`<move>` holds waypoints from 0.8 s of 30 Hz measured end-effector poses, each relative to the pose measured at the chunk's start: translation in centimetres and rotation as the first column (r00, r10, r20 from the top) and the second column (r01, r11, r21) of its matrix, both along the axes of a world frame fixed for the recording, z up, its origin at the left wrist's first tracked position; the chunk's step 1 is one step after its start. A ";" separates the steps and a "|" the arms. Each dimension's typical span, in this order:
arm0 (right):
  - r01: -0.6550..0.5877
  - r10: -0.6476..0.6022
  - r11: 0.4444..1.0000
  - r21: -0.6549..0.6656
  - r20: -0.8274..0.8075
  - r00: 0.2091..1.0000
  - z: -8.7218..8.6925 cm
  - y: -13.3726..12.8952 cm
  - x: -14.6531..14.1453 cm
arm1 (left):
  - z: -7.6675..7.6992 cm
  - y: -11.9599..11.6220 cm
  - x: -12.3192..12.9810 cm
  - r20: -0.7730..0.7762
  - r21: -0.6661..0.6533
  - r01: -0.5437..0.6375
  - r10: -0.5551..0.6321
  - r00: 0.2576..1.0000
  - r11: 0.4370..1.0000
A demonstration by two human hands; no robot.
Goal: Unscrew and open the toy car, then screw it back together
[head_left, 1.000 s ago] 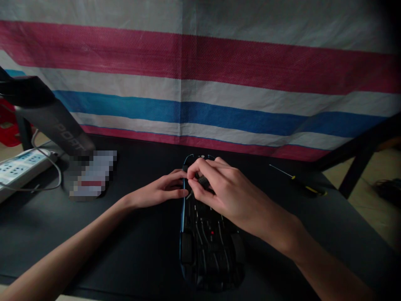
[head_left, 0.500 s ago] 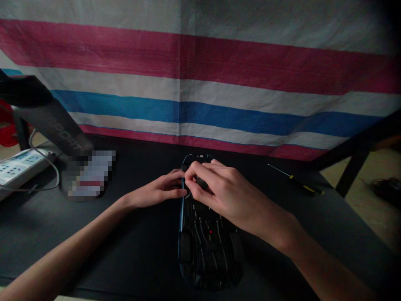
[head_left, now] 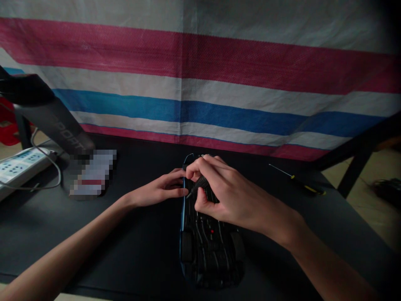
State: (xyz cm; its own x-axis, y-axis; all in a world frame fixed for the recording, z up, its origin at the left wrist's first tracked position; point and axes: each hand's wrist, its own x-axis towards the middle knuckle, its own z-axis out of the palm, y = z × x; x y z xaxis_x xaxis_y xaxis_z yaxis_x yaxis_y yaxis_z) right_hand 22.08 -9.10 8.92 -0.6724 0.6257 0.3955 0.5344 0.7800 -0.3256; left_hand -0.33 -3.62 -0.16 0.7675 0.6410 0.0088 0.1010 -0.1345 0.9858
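A blue toy car lies upside down on the black table, its dark underside and wheels facing up. My left hand holds the car's left edge near the far end, thumb and fingertips against it. Over the far half of the underside is my right hand, its fingers curled around a small dark screwdriver with a ribbed handle. The screwdriver is tilted, with its thin end toward my left thumb. My right hand hides part of the car, and I cannot tell whether the tip touches it.
On the right of the table lies a black and yellow screwdriver. At left are a blurred-out phone-like object, a white power strip with a cable, and a grey slanted post. A striped sheet hangs behind.
My right thumb has drawn back from the fingers, so more of the screwdriver shows, now tilted. My left hand stays on the car's edge. The view has shifted slightly.
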 end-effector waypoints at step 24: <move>0.080 -0.079 0.995 0.056 -0.014 0.997 -0.4 -0.1 -0.6 | 0.1 0.1 0.0 0.038 0.018 -0.003 0.002 0.999 1.000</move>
State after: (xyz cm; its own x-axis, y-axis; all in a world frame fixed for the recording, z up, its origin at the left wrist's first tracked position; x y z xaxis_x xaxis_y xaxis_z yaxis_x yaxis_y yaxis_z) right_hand 21.44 -9.19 8.50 -0.6164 0.6536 0.4391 0.5921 0.7524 -0.2887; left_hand -0.29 -3.53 -0.07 0.7649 0.6422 0.0495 0.0642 -0.1525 0.9862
